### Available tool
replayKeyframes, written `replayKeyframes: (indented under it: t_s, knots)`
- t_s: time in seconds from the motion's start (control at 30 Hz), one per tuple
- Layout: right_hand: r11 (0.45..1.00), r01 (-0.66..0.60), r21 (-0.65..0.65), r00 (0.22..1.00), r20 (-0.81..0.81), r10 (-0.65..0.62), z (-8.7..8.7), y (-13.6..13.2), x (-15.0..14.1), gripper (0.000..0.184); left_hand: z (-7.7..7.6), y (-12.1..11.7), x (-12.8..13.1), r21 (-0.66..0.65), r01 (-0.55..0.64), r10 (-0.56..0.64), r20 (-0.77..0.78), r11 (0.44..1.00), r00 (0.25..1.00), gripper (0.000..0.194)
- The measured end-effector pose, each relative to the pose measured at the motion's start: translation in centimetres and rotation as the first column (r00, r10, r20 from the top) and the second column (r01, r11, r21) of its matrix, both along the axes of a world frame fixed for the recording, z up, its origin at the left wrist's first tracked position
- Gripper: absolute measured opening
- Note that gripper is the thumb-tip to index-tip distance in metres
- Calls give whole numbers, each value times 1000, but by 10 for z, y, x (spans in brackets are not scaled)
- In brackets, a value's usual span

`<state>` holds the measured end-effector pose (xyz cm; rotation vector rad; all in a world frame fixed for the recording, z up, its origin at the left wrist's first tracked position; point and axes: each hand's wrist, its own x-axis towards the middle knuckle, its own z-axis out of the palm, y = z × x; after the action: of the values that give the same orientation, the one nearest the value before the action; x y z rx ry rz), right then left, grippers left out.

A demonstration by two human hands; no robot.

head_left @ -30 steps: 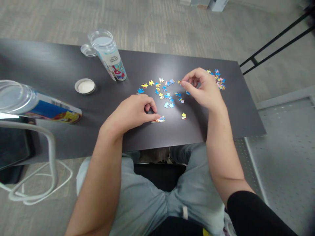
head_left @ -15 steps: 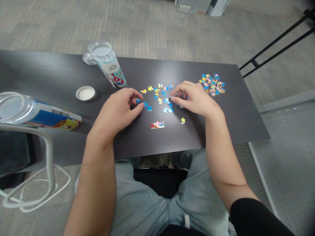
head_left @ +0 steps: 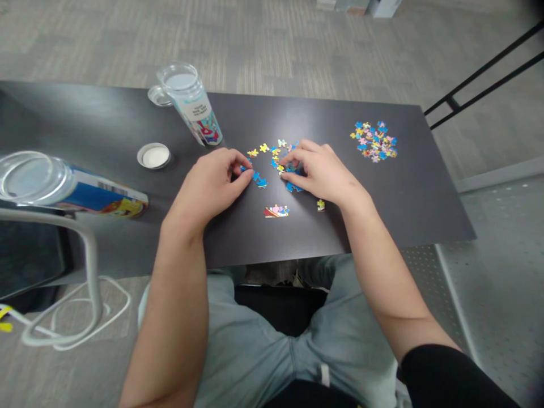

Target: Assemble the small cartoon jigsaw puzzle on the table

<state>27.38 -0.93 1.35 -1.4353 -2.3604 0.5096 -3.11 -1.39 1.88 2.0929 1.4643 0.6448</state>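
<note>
My left hand rests at the left side of a loose group of jigsaw puzzle pieces. Its thumb and index finger are nearly together on a blue puzzle piece, mostly covered by the fingers. Joined blue pieces lie just right of the thumb. My right hand hovers low over the middle of the group, thumb and fingers apart, hiding several pieces. Yellow pieces lie behind, between the hands. Nearer me are a joined red and pink strip and a single yellow-green piece.
A pile of mixed pieces lies at the right of the dark table. On the left stand a clear printed canister, a second canister, a round white-lined lid and another lid. A white cable hangs at lower left.
My right hand has moved left over the middle pieces, closer to my left hand. My left thumb and index finger have drawn closer together. The whole view has shifted slightly.
</note>
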Motion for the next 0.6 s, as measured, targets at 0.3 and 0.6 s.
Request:
replayKeyframes:
  t_s: [0.3, 0.6]
  knots:
    - [993, -94, -74, 988, -132, 84, -7, 4, -3, 16, 1, 1, 5, 8, 22, -22, -11, 1000, 1000, 17]
    - [978, -180, -103, 972, -169, 161, -3, 1, -3, 14, 5, -1, 8, -14, 44, -44, -15, 999, 999, 12]
